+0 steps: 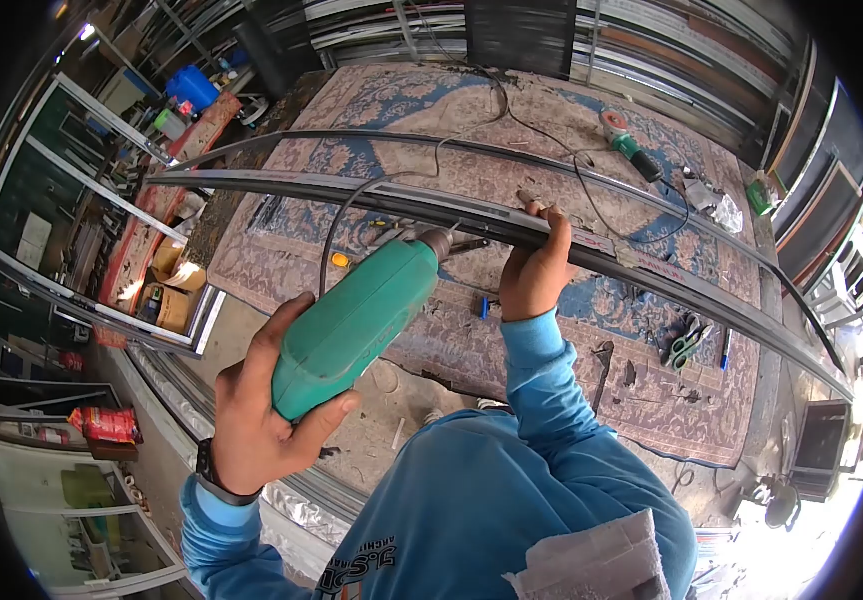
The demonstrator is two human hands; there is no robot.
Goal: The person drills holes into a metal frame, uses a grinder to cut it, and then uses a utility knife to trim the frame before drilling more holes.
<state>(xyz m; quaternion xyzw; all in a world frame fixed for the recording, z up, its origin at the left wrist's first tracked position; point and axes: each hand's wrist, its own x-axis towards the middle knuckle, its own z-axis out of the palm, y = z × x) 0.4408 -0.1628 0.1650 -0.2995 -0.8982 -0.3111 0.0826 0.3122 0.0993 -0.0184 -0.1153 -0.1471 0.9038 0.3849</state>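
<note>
My left hand (267,415) is wrapped round the back of a green power drill (362,325). The drill's chuck and thin bit point up and right, right at the near side of a long dark metal profile (687,285). My right hand (537,268) is closed round that profile, just right of the drill's tip, with fingers over its far edge. A black cord runs from the drill across the profile. Behind it, a second long metal bar (552,165) lies roughly parallel, over a patterned carpet (432,350).
An angle grinder (632,148) with an orange disc lies at the back right, its cord looping over the carpet. Green-handled scissors (689,342) and a blue pen (726,348) lie at the right. A blue container (192,88) stands at the back left. Metal frames line the left side.
</note>
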